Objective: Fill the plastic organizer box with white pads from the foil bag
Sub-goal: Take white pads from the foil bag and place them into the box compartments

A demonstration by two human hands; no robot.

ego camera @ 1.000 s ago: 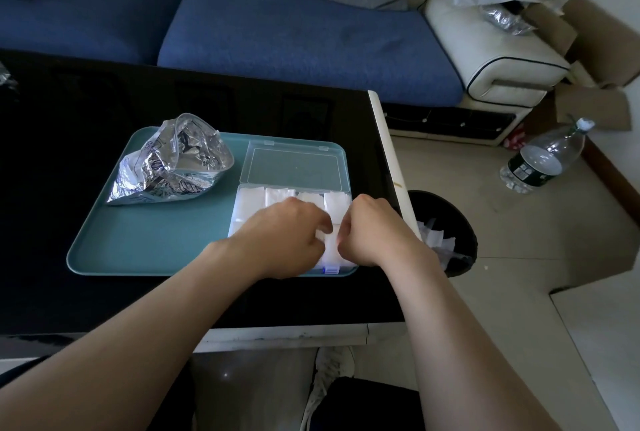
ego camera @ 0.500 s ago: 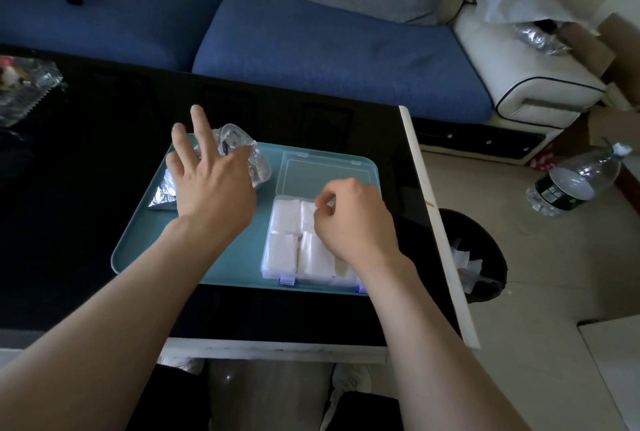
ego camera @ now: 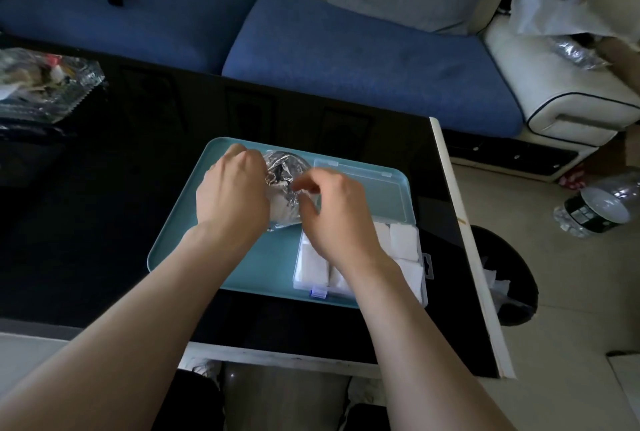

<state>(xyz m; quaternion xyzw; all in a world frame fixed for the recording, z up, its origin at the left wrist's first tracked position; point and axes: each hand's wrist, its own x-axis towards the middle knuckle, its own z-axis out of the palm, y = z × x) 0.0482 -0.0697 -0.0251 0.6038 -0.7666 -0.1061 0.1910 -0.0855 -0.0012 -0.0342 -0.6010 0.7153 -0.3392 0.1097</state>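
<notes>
**Back at the bag for more pads**

Behind the black tabletop [ego camera: 104,209] runs a blue sofa [ego camera: 346,60], and on the tabletop lies a teal tray [ego camera: 249,268] that carries everything the task needs. Both hands meet at the crumpled foil bag [ego camera: 282,171] in the tray's far half. The left hand [ego camera: 232,191] is curled around the bag's left side and grips the foil. The right hand [ego camera: 337,212] hovers at the bag's mouth, thumb and fingers partly closed in a loose pinch; I cannot tell whether it has a pad or only foil.

Judging by this, the step in hand is drawing more pads out of the bag. The next move likely calls for the left hand to steady the mouth while the right hand reaches in, pinches a few pads and carries them to the box.

To the right of the bag sits the plastic organizer box [ego camera: 424,257], its clear lid [ego camera: 367,193] lying open at the far side. White pads [ego camera: 313,264] already fill the compartments that show; the right forearm hides the middle ones, so how full the box is stays uncertain.
</notes>
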